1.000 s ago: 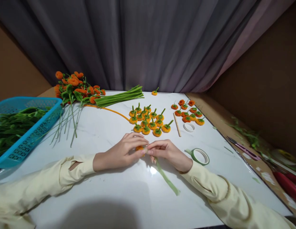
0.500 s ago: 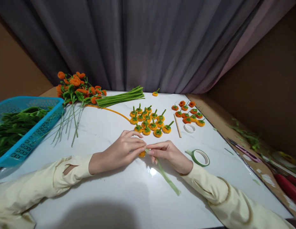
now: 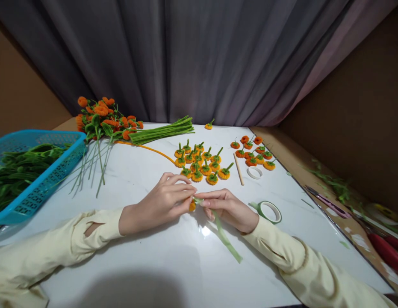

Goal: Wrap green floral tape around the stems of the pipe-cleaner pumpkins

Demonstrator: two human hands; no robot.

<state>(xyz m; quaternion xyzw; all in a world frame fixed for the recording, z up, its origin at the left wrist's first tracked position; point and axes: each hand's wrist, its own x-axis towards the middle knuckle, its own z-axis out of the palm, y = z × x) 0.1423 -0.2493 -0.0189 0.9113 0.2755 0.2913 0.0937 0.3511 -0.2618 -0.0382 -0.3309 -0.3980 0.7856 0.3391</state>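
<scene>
Between the fingertips of my left hand is a small yellow-orange fuzzy pumpkin-like piece, mostly hidden by the fingers. My right hand pinches a strip of light green tape close against that piece, and the strip's loose end trails down toward the front. Both sets of fingertips nearly meet. Just beyond the hands stands a cluster of similar yellow pieces with green stems pointing up. A roll of green tape lies beside my right wrist.
On the left is a blue basket of green leaves. Behind lie orange flowers and a bundle of green stems. Orange pieces, a wooden stick and a white ring are at right, with scissors past the table edge.
My fingertips have shifted slightly at the yellow piece, showing a little more of it and the tape. Everything else on the table stays where it was.
</scene>
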